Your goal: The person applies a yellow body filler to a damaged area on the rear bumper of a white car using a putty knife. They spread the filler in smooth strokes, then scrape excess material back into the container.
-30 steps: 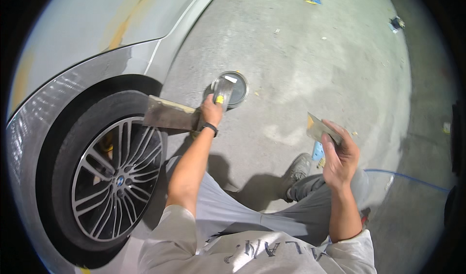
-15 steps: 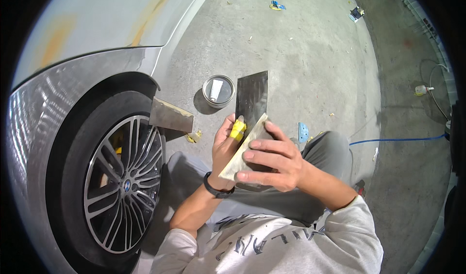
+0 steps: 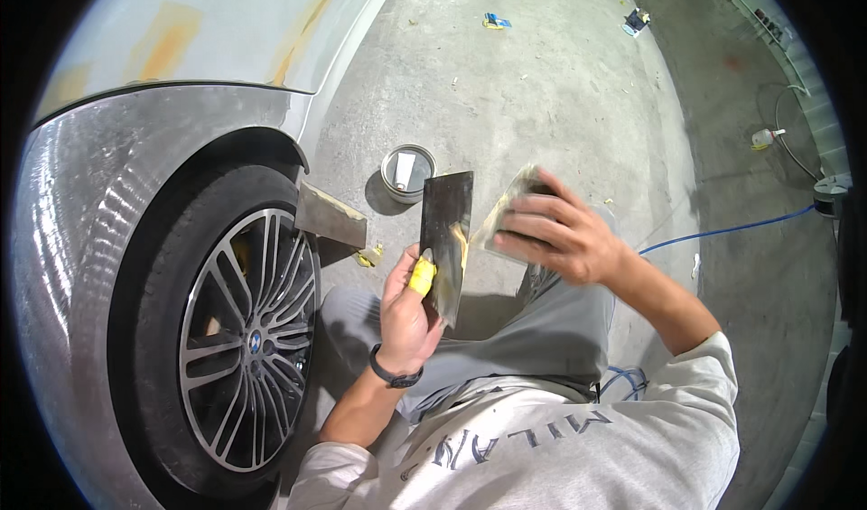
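My left hand (image 3: 405,320), its thumb wrapped in yellow tape, grips a dark, flat putty plate (image 3: 445,212) that stands nearly upright in front of me. Yellowish putty clings to the plate's right edge. In my right hand (image 3: 564,230) is a putty spreader (image 3: 506,214), a flat blade with a pale, smeared face. My fingers lie across its back, and the hand is slightly blurred. The spreader's lower left corner is close to the plate's putty-covered edge; I cannot tell whether they touch.
A grey car fender (image 3: 81,203) and wheel (image 3: 253,343) stand at my left. Another flat blade (image 3: 332,217) juts out by the tyre, near a yellow scrap (image 3: 369,256). Beyond my left hand sits a round tin (image 3: 408,169) with a white tube (image 3: 405,169) on top. A blue hose (image 3: 722,233) runs right.
My right hand and its spreader have moved right and away from the plate, where they overlapped before. The plate has come lower and slightly left, and putty now shows on its edge.
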Demonstrator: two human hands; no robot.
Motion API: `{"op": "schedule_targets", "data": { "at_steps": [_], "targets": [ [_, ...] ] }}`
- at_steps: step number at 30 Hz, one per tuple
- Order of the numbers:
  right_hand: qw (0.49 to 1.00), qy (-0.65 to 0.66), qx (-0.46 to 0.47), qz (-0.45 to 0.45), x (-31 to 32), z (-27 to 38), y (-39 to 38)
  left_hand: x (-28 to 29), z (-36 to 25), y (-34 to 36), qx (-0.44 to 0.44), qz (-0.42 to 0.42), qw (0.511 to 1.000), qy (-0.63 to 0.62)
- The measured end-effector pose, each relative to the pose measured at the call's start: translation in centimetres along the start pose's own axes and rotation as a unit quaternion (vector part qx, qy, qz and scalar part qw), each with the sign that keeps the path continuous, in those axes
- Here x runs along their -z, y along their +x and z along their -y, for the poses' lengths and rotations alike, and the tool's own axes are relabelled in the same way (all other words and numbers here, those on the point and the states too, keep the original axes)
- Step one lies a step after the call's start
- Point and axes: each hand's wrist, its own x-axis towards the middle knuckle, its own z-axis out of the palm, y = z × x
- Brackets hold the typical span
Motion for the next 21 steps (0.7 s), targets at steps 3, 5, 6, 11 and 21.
{"op": "schedule_targets", "data": {
  "at_steps": [3, 5, 6, 11, 21],
  "targets": [
    [0.979, 0.054, -0.192, -0.029, 0.8, -0.5, 0.5, -0.4, -1.4, -0.6, -0.060, 0.020, 0.998, 0.012],
    [0.822, 0.241, -0.488, -0.167, 0.3, 0.1, 1.5, -0.8, -1.6, -0.3, -0.070, -0.018, 0.995, 0.063],
    [0.784, 0.327, -0.432, -0.301, -0.3, 0.1, 2.3, -1.1, -1.3, -0.3, -0.074, 0.012, 0.997, 0.031],
    [0.501, 0.614, -0.488, -0.366, -6.6, 4.8, 6.3, -1.6, -0.4, -0.2, -0.088, -0.007, 0.988, 0.128],
    [0.852, 0.176, -0.466, -0.162, -4.3, 2.2, 1.1, 0.3, -3.5, 1.0, -0.244, 0.051, 0.816, 0.521]
  ]
}}
